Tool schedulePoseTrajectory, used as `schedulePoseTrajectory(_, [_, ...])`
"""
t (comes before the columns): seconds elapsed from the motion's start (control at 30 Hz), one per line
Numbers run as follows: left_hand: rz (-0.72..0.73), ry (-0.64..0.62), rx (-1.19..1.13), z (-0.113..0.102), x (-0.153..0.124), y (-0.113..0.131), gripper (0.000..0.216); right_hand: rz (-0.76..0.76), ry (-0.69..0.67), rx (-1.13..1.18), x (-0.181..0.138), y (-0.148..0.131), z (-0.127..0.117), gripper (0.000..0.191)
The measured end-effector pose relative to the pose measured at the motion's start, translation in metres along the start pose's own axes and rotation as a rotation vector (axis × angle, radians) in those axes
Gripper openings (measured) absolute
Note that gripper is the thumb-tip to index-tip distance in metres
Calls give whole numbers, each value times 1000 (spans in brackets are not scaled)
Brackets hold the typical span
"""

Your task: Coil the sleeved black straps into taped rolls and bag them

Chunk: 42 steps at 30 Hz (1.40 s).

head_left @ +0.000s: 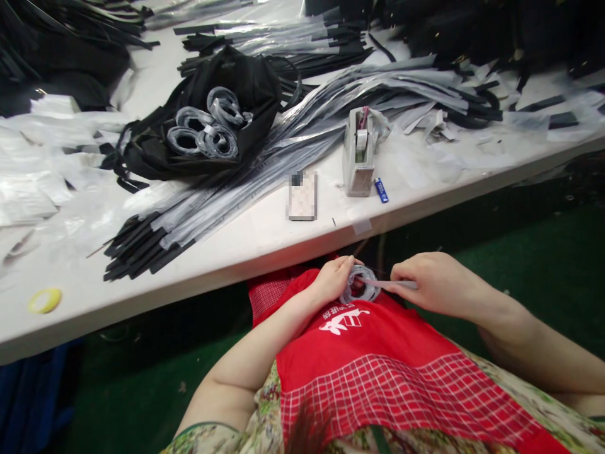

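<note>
Above my lap, my left hand (335,277) is closed on the edge of a small coil (362,296) of grey, plastic-looking strip wound into a ring. A flat loose end of the strip (390,284) runs from the coil to my right hand (432,282), which pinches it a short way to the right. The fingertips of both hands are partly hidden. Similar finished-looking coils (217,142) lie in a heap on a black bag (189,165) on the table.
Long black strips in clear plastic sleeves (227,198) cross the white table (265,252). A tape dispenser (360,157), a blue stick-like item (381,190), a blurred-out flat object (302,198) and a yellow tape ring (45,301) lie near its front edge. White plastic (28,170) covers the left.
</note>
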State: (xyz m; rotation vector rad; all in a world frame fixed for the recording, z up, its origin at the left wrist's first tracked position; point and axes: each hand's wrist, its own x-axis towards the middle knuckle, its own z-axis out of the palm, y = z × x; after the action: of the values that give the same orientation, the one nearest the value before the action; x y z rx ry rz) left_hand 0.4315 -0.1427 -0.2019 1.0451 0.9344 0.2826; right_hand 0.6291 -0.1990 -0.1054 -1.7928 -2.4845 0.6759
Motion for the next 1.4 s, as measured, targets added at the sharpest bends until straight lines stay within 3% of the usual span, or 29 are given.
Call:
schedulePoseTrajectory(0.13, [26,-43,45,1,-3,5,45,60,49,76,4,-3,4,27])
schedulePoseTrajectory(0.23, [183,-54,213,0,-6,14,40,119,84,192,19,-2,9,21])
schedulePoseTrajectory(0.33, [304,-76,324,-4,-11,22,36,170,59,543,31,6,12,23])
schedulePoseTrajectory(0.47, [353,-58,432,-2,-22,28,28,216,35,1007,40,15,27,30])
schedulePoseTrajectory(0.57, [360,4,510,2,-27,27,23,311,122,1152,46,17,49,33])
schedulePoseTrajectory(0.67, [413,-13,517,6,-28,26,20,456,216,1308,50,15,70,40])
schedulePoseTrajectory(0.8, [535,18,491,8,-28,24,16,587,91,1568,53,10,84,41])
schedulePoseTrajectory(0.9, [569,101,521,8,-29,21,18,536,153,1508,48,5,82,36])
schedulePoseTrajectory(1.0, [526,178,540,7,-28,15,22,394,220,1267,40,5,73,31])
schedulePoseTrajectory(1.1, [496,193,520,8,-26,12,23,276,193,1108,32,8,62,32])
schedulePoseTrajectory(1.23, [493,157,519,8,-24,11,23,115,106,1166,27,15,55,28])
schedulePoseTrajectory(1.33, [489,161,542,9,-25,8,13,182,53,1226,28,18,55,27])
schedulePoseTrajectory(1.4, [480,192,527,10,-25,4,18,246,24,1258,29,20,56,28])
